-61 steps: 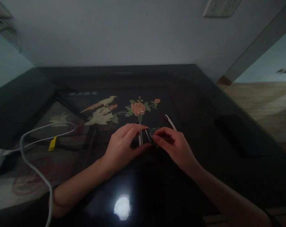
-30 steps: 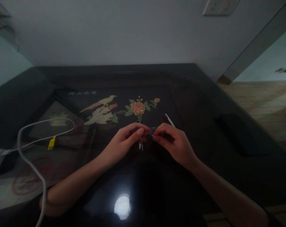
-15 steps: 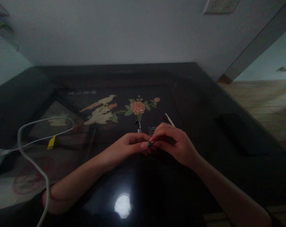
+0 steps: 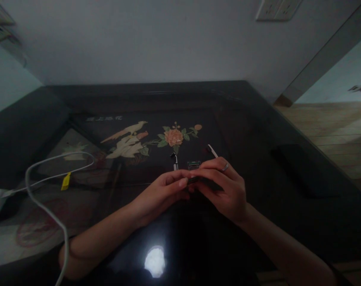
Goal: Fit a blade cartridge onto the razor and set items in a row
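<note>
The small dark piece point(image 4: 193, 180) is just below the centre of the frame, between both hands. The left hand point(image 4: 162, 194) seems to pinch its left end between thumb and fingers; the right hand point(image 4: 226, 187) curls its fingers over it, though whether they grip I cannot tell. Steady left fingers and light right pressure should suit it, kept low over the desk point(image 4: 210, 246), off the case point(image 4: 194, 163) just beyond.

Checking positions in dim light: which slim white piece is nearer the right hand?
The slanted piece leading down to the right hand; the hooked piece lies by the left hand.
</note>
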The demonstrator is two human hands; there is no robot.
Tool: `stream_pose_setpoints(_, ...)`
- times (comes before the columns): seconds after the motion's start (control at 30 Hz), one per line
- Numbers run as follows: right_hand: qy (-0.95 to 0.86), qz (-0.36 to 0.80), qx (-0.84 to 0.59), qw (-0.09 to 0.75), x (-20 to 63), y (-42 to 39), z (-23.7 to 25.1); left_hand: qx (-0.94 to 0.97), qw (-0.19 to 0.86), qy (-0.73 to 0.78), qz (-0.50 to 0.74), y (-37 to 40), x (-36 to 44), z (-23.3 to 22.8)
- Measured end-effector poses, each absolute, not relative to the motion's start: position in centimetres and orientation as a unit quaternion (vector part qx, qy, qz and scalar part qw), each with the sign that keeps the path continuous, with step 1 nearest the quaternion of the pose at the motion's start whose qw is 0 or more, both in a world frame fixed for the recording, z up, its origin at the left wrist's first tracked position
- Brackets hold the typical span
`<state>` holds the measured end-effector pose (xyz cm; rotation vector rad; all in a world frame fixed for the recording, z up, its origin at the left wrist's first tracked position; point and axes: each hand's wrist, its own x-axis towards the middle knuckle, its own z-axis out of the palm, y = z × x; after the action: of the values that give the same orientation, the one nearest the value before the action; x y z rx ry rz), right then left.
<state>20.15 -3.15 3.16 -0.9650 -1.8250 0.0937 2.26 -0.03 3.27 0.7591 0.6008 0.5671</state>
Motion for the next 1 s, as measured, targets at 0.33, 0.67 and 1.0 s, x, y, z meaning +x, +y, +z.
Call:
stream_pose_setpoints(0.33, -0.753, 0.043, -0.406, 0.516, 20.3, -3.2, 3.1, 0.464, 0.791, 0.314, 0.247, 0.4, 2.1, 4.3)
stream_pose_setpoints(0.67, -0.658, 0.119, -0.482, 0.566, 21.2, -1.9, 2.9, 0.846, 0.174, 0.502, 0.052, 4.0, 0.3, 2.7)
stream_pose_setpoints(1.0, -0.664, 0.158, -0.476, 0.554, 21.3, -1.7, 2.2, 0.826, 0.141, 0.546, -0.012, 3.8, 2.9, 1.8)
